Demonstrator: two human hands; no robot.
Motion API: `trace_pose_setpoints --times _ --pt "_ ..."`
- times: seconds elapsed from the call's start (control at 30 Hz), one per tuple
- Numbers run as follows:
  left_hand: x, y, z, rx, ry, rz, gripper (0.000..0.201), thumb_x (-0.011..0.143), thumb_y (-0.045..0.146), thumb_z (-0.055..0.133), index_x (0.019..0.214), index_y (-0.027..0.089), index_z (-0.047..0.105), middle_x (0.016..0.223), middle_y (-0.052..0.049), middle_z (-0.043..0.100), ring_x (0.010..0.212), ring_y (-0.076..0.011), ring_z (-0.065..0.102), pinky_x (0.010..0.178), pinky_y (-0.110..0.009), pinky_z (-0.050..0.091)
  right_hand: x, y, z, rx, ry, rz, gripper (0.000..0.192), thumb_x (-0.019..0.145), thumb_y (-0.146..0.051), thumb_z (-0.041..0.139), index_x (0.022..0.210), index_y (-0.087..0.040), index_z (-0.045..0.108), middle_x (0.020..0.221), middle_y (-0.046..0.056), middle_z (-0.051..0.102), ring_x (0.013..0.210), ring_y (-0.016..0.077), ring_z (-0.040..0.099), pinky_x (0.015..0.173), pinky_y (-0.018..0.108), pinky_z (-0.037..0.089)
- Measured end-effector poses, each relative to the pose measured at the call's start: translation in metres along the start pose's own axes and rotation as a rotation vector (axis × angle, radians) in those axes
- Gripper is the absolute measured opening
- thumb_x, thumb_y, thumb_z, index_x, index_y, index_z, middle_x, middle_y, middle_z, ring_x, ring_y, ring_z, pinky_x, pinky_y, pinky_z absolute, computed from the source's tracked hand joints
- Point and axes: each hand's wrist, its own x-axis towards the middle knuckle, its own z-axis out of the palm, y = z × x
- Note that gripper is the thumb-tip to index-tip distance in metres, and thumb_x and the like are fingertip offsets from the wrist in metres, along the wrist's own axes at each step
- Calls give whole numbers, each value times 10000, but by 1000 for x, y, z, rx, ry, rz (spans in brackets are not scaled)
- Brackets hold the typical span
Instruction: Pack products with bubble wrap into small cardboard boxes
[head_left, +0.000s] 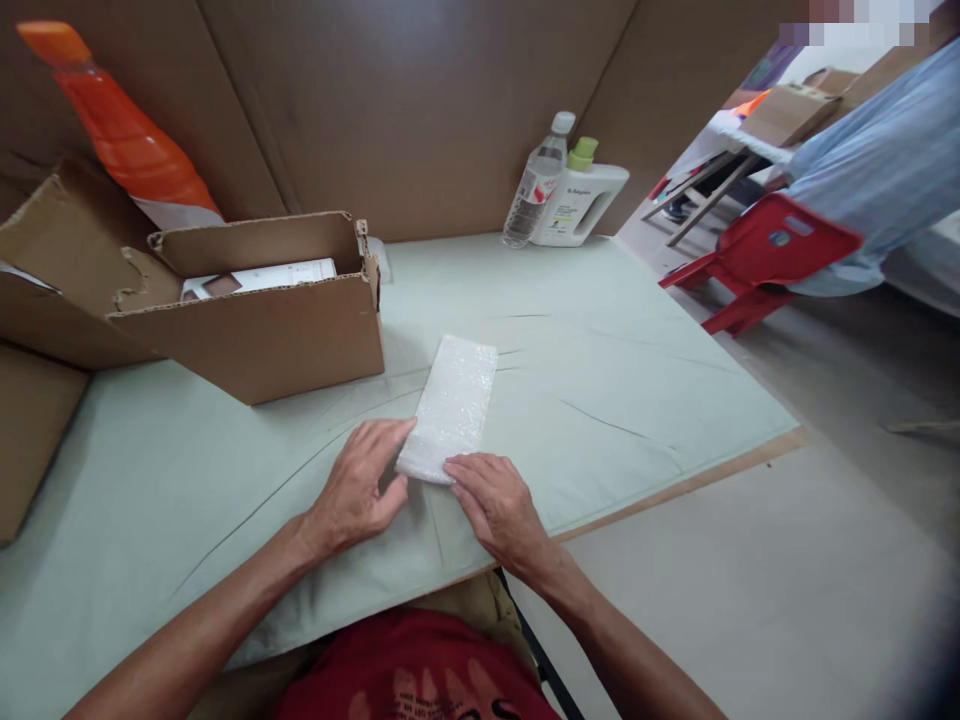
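A flat, whitish packet of bubble wrap (454, 395) lies on the cloth-covered table, its long side slanting away from me. My left hand (366, 478) is at its near left corner, the fingertips against the edge and the thumb spread apart from them. Over the near right corner rest the fingers of my right hand (495, 500), held together and gripping the packet's end, with the thumb close to the near edge. What is inside the wrap cannot be made out.
An open cardboard box (300, 345) holding a white box (281, 278) stands at left, before an orange bottle (127, 140). A clear plastic bottle (536, 190) and a white jug (574, 210) stand at the back. Beyond the table's right edge, a person sits on a red chair (784, 245).
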Motion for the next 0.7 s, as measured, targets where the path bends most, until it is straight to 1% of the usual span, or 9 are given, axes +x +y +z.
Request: trace_pose_setpoints --times 0.03,0.1,0.2,0.23,0.33,0.4,0.53,0.63,0.7 --pt "-8 2 -3 -18 -33 42 632 819 110 532 1442 208 479 1267 -119 650 1186 -269 583 1025 -458 473 1 -1 -3 64 1 30 258 989 -189 494 1155 -223 690 1090 93 759 994 256 677 851 438 537" --pt "-21 8 -4 -49 -86 12 584 843 120 523 1420 213 515 1181 -109 688 1083 -253 628 944 -427 512 1 -5 -11 214 -30 129 242 995 -226 503 1130 -230 704 1038 71 766 949 229 698 850 397 561" --pt "-33 16 -2 -101 -129 -191 444 914 213 506 1352 209 579 961 -62 723 830 -189 650 752 -321 533 -4 -11 -19 357 -121 264 222 987 -279 534 1119 -237 708 1006 38 768 873 196 717 790 327 589" --pt "-34 18 0 -115 -139 -251 426 921 242 507 1338 207 588 909 -45 719 781 -175 642 715 -298 526 -7 -13 -21 342 -104 279 225 983 -290 543 1137 -238 700 1020 41 763 868 197 715 779 327 591" --pt "-31 19 4 -99 -159 -360 432 909 262 512 1331 202 585 773 7 681 660 -148 608 637 -264 494 -16 -17 -23 122 113 198 255 963 -271 569 1196 -243 670 1091 84 730 962 240 689 830 399 571" --pt "-26 17 8 -22 -169 -383 445 899 247 517 1337 204 574 736 21 667 620 -144 594 625 -265 481 -20 -18 -22 -32 169 56 273 942 -226 589 1205 -247 661 1114 103 713 1034 271 661 863 447 538" --pt "-23 15 11 223 -80 -261 402 904 203 509 1298 186 586 906 -52 697 776 -200 648 725 -322 509 -13 -14 -14 -154 -38 -137 322 919 -186 609 1237 -224 640 1232 123 691 1134 309 618 906 485 493" --pt "-31 18 6 270 39 -58 391 924 224 537 1310 162 561 1166 -137 665 1040 -272 633 879 -404 510 -4 -10 -12 -146 -75 -124 273 944 -149 556 1186 -222 660 1166 106 722 1053 282 638 870 458 485" --pt "-40 21 1 216 29 74 431 916 205 567 1344 167 527 1264 -145 640 1157 -288 588 975 -437 475 -1 -9 -15 -71 -88 -105 250 956 -149 538 1159 -214 670 1080 93 747 958 255 658 836 434 490"
